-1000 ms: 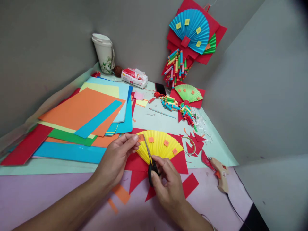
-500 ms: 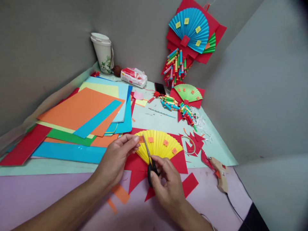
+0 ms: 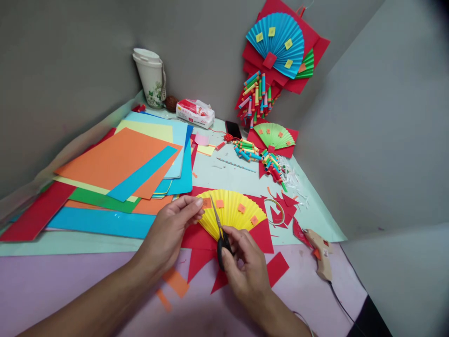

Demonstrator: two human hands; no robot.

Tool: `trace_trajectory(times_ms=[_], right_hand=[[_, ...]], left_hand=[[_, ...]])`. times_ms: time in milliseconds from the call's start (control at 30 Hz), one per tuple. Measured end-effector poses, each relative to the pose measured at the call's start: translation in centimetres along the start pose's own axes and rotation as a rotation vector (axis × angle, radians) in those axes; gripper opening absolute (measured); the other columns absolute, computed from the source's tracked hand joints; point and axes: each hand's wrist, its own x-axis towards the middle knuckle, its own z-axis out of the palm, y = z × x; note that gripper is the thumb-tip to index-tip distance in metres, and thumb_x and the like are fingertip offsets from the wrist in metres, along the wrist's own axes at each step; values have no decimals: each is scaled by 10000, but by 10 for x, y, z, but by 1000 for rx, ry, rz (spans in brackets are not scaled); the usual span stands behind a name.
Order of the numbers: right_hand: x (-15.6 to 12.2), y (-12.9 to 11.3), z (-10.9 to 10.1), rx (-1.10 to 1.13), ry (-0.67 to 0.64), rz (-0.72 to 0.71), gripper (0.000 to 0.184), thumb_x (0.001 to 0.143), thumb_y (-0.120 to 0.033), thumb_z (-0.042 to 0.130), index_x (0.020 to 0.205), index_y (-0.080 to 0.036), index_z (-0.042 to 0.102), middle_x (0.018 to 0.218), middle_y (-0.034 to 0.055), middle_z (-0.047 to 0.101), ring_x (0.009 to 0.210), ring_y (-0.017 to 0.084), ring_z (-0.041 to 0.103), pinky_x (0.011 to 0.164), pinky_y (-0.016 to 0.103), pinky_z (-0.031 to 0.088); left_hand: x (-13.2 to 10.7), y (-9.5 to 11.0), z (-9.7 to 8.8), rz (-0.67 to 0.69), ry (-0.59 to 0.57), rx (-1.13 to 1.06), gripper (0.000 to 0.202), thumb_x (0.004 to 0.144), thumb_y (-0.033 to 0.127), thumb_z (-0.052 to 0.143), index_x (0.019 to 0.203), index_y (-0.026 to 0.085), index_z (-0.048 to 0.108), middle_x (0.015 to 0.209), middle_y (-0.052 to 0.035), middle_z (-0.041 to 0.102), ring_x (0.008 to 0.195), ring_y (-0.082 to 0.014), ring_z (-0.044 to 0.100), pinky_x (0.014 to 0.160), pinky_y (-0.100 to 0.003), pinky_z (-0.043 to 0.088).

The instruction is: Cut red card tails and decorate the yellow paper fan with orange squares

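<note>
My left hand point(image 3: 175, 224) pinches a small orange paper piece point(image 3: 207, 203) between thumb and fingers, above the left end of a yellow pleated paper fan point(image 3: 229, 213). In my right hand point(image 3: 247, 262) is a pair of black-handled scissors point(image 3: 223, 243), gripped by its loops. Their blades point up and left, beside the orange piece, and look nearly closed. Several small orange squares are on the fan's pleats. Beneath the fan is a red paper sheet point(image 3: 261, 238), with cut red points sticking out towards me.
A stack of coloured paper point(image 3: 115, 159) is on the left. At right are a glue gun point(image 3: 321, 255), a tape roll point(image 3: 275, 212) and red scraps. Farther back stand a white cup point(image 3: 149, 77), a tissue pack point(image 3: 195, 113) and paper-fan decorations point(image 3: 275, 44). Orange strips point(image 3: 177, 282) lie near me.
The scissors and my right hand have shifted slightly right, so the blades are now a little clear of the orange piece. My left hand has hardly moved.
</note>
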Motion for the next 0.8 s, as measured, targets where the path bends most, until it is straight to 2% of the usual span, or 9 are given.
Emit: trace_trajectory(times_ms=[67,167,300,433,533,700,800], right_hand=[[6,4,-8,-17,33,46,368,876,-172,561,1235,-227,617,892,39,613,738,166,570,655,278,504],[21,16,-29,-78,147,153,389,901,-238,553,1288,-222,585,928,52,613,749,171,584,653,288,515],[45,35,-67,-363,253,196,404,895,-301,558,1285,-201,591,1015,94,655,838,224,620,715,351,515],[71,54,-95,-729,142,251,358,901,-251,532,1230,-157,635,1138,154,684,1004,282,634,851,386,467],[90,70,-105,-940,-21,384,306,904,-216,524,1164,-144,669,1103,173,697,982,279,643,772,339,439],[109,89,-110,-983,-94,437,221,880,-174,536,997,-155,723,937,158,719,850,270,660,683,329,403],[109,81,-104,-990,-89,404,233,888,-157,518,983,-151,730,986,172,711,971,297,638,751,353,431]], left_hand=[[1,-1,-1,4,-1,20,225,755,384,789,710,192,679,714,20,610,722,-126,534,726,-223,444],[3,-2,-4,-1,4,66,247,755,416,781,706,199,674,716,18,610,731,-134,538,736,-230,446],[2,-2,-5,-25,-11,135,244,750,437,778,732,209,694,747,16,625,750,-140,553,734,-231,451],[-1,2,-2,-46,-18,230,233,758,447,764,740,223,700,735,18,650,703,-137,564,654,-224,442],[-1,5,-3,-23,-15,321,231,742,446,767,719,225,701,722,4,675,685,-161,588,621,-245,436],[9,10,-10,102,-30,540,240,775,468,717,755,228,719,793,-29,730,800,-214,644,727,-286,457],[11,12,-11,145,-60,618,239,802,462,679,761,230,717,827,-40,751,836,-234,661,746,-299,462]])
